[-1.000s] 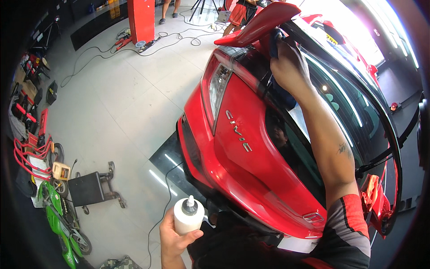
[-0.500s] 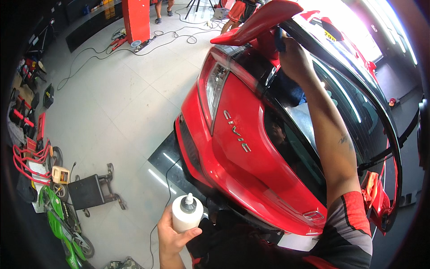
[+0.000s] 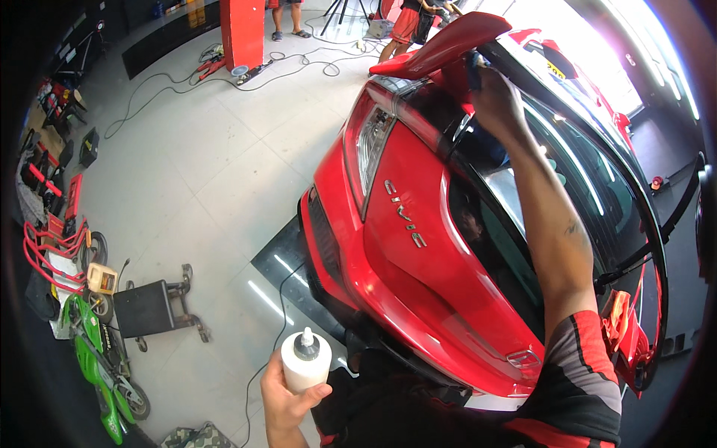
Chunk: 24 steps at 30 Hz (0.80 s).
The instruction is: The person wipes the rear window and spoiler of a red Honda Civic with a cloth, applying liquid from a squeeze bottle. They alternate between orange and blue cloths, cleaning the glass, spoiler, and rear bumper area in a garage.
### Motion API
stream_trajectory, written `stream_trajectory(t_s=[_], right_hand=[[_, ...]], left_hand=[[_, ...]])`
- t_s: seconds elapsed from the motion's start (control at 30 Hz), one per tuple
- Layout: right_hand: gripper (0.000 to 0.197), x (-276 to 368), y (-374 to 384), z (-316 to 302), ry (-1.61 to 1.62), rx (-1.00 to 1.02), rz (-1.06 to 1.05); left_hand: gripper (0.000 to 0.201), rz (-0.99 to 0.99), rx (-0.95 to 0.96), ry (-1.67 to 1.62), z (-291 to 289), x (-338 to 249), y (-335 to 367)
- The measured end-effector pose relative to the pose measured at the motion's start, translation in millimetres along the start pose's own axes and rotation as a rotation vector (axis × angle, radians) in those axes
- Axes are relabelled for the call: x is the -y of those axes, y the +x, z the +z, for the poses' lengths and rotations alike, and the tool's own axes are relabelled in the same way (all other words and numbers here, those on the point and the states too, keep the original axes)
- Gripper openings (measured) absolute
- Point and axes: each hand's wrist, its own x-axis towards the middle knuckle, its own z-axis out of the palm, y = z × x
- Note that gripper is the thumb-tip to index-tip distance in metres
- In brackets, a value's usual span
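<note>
Upright in my left hand point(image 3: 287, 399) is a white squeeze bottle point(image 3: 307, 369) with a black cap and a pointed white nozzle, held low in front of me. My right arm reaches far up over the back of a red car point(image 3: 418, 291). There my right hand point(image 3: 497, 97) is closed round a dark blue cloth or pad point(image 3: 474, 69), mostly hidden behind the fingers. It is next to the red spoiler point(image 3: 448, 46), above the dark rear window. Whether the cloth or pad touches the paint cannot be made out.
A black rolling stool point(image 3: 146, 308) and a small green motorbike point(image 3: 97, 373) stand at the left. A black cable point(image 3: 278, 328) runs over the floor near the bumper. An orange cloth point(image 3: 617, 317) lies at the car's right side. Two people are by a red pillar point(image 3: 243, 33).
The whole view has shifted slightly, so the car appears a little further right and lower. My right hand stays by the spoiler, and the bottle is still in my left.
</note>
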Motion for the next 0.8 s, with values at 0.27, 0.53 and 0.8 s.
stream_trajectory(t_s=[0.27,0.53,0.8], right_hand=[[0.04,26,-32,-9,-0.012,-0.175,-0.077],[0.04,16,-19,-12,0.061,0.009,0.031],[0.041,-44,7,3,0.044,0.003,-0.046]], left_hand=[[0.082,0.014,0.069,-0.017,4,-13,14],[0.084,-0.007,0.093,0.003,4,-15,21],[0.083,0.014,0.117,-0.017,13,-16,31]])
